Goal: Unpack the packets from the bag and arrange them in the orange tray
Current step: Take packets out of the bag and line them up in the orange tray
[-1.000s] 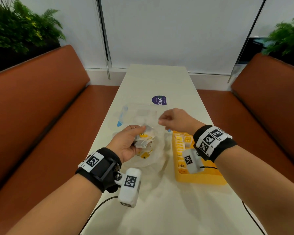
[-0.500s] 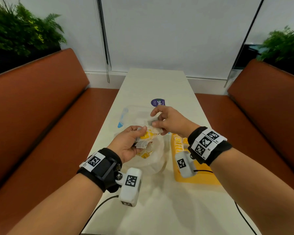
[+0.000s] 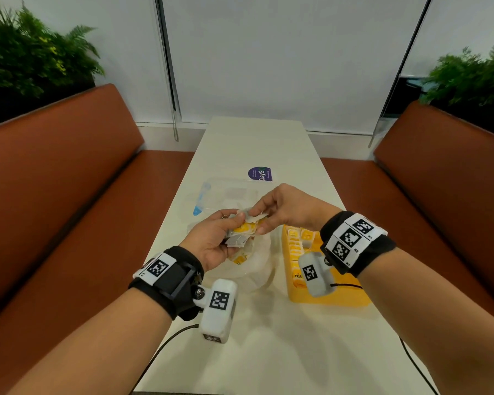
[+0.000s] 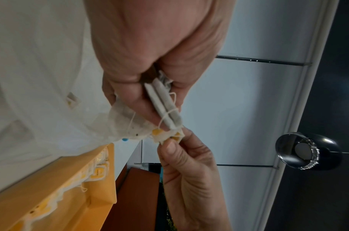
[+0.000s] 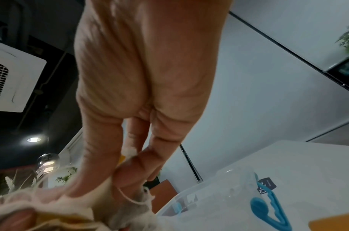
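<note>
1. We see the left hand (image 3: 214, 243), palm up above the narrow white table (image 3: 268, 352), its fingers and thumb curled round a small bundle of white paper tea packets with yellow tags and thin strings (image 3: 240, 233).
2. In the left wrist view the same bundle (image 4: 165, 103) lies pressed between the thumb and fingers, a string looped round it.
3. We see the right hand (image 3: 285, 208) reaching in from the right; its thumb and forefinger pinch the yellow-tagged end of one packet at the top of the bundle.
4. The right wrist view shows that hand (image 5: 142, 93) with fingertips closed on white packet paper and string.
5. The crumpled translucent white plastic bag (image 3: 254, 269) lies on the table directly beneath the left hand, with at least one yellow-tagged packet visible inside.
6. The rectangular orange plastic tray (image 3: 325, 299) rests on the table just right of the bag; a row of packets stands along its left side, partly hidden by the right wrist camera.
7. A clear plastic container with a blue clip (image 3: 226, 195) sits behind the hands, and a round purple sticker (image 3: 261, 174) lies beyond it.
</note>
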`<state>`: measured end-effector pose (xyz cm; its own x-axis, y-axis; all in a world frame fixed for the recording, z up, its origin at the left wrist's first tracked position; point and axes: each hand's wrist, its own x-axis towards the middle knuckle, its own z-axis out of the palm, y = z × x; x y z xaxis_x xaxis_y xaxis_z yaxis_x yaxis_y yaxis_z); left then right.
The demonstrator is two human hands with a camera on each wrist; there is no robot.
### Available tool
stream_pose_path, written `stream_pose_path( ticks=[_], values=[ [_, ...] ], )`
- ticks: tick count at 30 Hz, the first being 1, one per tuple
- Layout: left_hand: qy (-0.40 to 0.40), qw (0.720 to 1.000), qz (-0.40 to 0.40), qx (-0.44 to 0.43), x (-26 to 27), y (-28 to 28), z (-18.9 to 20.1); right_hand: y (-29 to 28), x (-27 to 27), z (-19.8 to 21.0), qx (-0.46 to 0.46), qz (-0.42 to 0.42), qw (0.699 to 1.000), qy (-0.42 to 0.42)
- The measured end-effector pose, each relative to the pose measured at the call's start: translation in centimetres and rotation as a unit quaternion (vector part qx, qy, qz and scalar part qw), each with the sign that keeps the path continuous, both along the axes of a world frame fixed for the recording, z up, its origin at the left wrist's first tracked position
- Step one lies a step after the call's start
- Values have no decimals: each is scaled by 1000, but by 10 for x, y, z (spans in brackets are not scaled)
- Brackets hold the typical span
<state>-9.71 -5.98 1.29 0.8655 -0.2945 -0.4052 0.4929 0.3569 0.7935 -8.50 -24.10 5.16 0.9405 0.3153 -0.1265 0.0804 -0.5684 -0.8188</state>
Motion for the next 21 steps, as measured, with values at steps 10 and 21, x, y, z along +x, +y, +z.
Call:
stream_pose_path(
  ticks=[10,21],
  values=[
    [-6,1000,12,3,1,-5,-1,-11,-1,4,33,-72,997,-12],
    [-16,1000,-8,15,5,-8,-9,-2,2,-12,207,-82,973,58]
  ],
)
